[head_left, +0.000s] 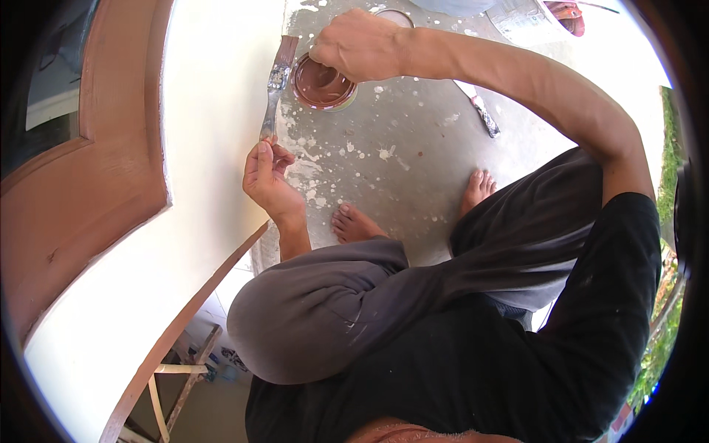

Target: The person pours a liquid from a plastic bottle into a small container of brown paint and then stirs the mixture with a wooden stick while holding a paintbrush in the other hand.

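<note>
My left hand (273,177) pinches the handle end of a paintbrush (277,77), whose brown-coated bristles point up and away from me. The brush stands beside an open paint can (322,87) with brown paint inside. My right hand (362,46) is closed at the can's upper right rim, its back toward me. The fingers are hidden, so what they grip cannot be made out. Behind this hand a round lid or ring (395,16) partly shows.
A putty knife (484,114) with a dark handle lies on the paint-spattered concrete floor (399,199). At the far right stands a pale bucket (521,21). A white wall (207,125) with a brown wooden frame (122,125) rises on the left. Wooden bars (181,369) show at lower left.
</note>
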A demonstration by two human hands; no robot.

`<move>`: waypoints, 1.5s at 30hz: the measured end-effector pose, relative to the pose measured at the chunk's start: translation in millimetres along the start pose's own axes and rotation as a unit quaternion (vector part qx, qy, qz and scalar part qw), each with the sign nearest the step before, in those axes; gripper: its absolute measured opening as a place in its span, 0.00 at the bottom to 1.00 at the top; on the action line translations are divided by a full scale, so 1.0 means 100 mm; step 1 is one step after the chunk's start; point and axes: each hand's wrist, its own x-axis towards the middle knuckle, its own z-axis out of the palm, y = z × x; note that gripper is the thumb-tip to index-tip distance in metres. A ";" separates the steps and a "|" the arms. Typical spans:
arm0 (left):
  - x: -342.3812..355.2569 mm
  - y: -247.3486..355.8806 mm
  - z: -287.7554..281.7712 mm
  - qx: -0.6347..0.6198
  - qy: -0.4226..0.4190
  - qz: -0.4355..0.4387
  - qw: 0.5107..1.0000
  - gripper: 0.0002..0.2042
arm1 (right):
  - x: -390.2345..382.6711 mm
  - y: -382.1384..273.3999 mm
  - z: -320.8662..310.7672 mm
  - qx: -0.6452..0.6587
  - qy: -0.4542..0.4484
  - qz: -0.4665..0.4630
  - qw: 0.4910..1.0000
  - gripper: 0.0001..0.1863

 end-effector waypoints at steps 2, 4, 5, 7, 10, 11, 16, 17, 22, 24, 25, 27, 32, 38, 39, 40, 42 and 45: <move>0.00 -0.01 0.01 -0.005 0.008 0.002 1.000 0.09 | 0.01 0.02 -0.01 -0.001 -0.025 -0.013 1.000 0.06; 0.01 0.01 0.02 -0.008 0.020 0.004 1.000 0.10 | 0.07 -0.01 -0.10 0.008 -0.066 -0.024 0.997 0.05; 0.00 0.02 0.02 -0.011 0.028 0.005 1.000 0.10 | 0.09 -0.03 -0.07 0.013 -0.024 -0.012 1.000 0.05; 0.02 0.00 -0.01 -0.014 0.014 0.000 1.000 0.10 | 0.09 0.04 0.05 0.010 0.048 -0.010 0.999 0.05; 0.03 -0.02 -0.04 -0.025 0.006 -0.002 1.000 0.11 | 0.09 -0.08 0.04 -0.022 -0.080 -0.012 0.997 0.05; 0.02 0.03 0.00 -0.025 -0.001 -0.004 1.000 0.11 | 0.07 -0.10 -0.02 -0.004 -0.067 -0.017 0.998 0.04; 0.05 0.07 -0.04 -0.006 -0.041 -0.015 0.999 0.11 | 0.13 -0.16 -0.08 0.017 0.023 0.002 1.000 0.03; 0.01 0.04 -0.04 -0.012 -0.030 -0.017 0.999 0.11 | 0.12 -0.16 -0.08 0.012 -0.019 -0.015 1.000 0.03; 0.06 0.00 0.00 -0.026 -0.020 -0.011 0.999 0.11 | 0.11 -0.11 -0.09 0.059 0.008 -0.025 0.998 0.03; 0.07 -0.02 0.01 -0.021 -0.017 -0.012 1.000 0.11 | 0.10 -0.04 -0.07 0.023 0.000 -0.014 1.000 0.03; 0.08 -0.02 0.00 -0.019 -0.014 -0.013 1.000 0.11 | 0.09 -0.03 -0.05 0.004 -0.006 -0.010 1.000 0.03; 0.09 -0.01 0.03 -0.028 -0.007 -0.007 1.000 0.11 | 0.07 -0.02 -0.08 0.027 -0.041 -0.042 0.998 0.03; 0.10 -0.01 0.02 -0.041 0.000 0.002 0.999 0.11 | 0.10 -0.06 -0.08 0.033 0.008 -0.020 0.999 0.03; 0.09 0.00 -0.01 -0.046 -0.004 0.001 0.999 0.11 | 0.11 -0.08 -0.09 0.048 -0.009 -0.025 0.999 0.03; 0.09 0.00 0.00 -0.046 -0.003 0.000 0.999 0.11 | 0.12 -0.08 -0.07 0.039 0.006 -0.016 0.999 0.03; 0.09 0.00 0.00 -0.046 -0.003 -0.002 0.999 0.11 | 0.12 -0.07 -0.05 0.030 0.020 -0.006 0.999 0.03; 0.08 0.00 -0.01 -0.045 0.001 -0.005 0.999 0.11 | 0.13 -0.09 -0.09 0.018 -0.069 -0.022 0.997 0.03; 0.07 0.01 0.00 -0.043 -0.001 0.000 0.999 0.11 | 0.13 -0.10 -0.10 0.041 -0.014 -0.012 0.999 0.04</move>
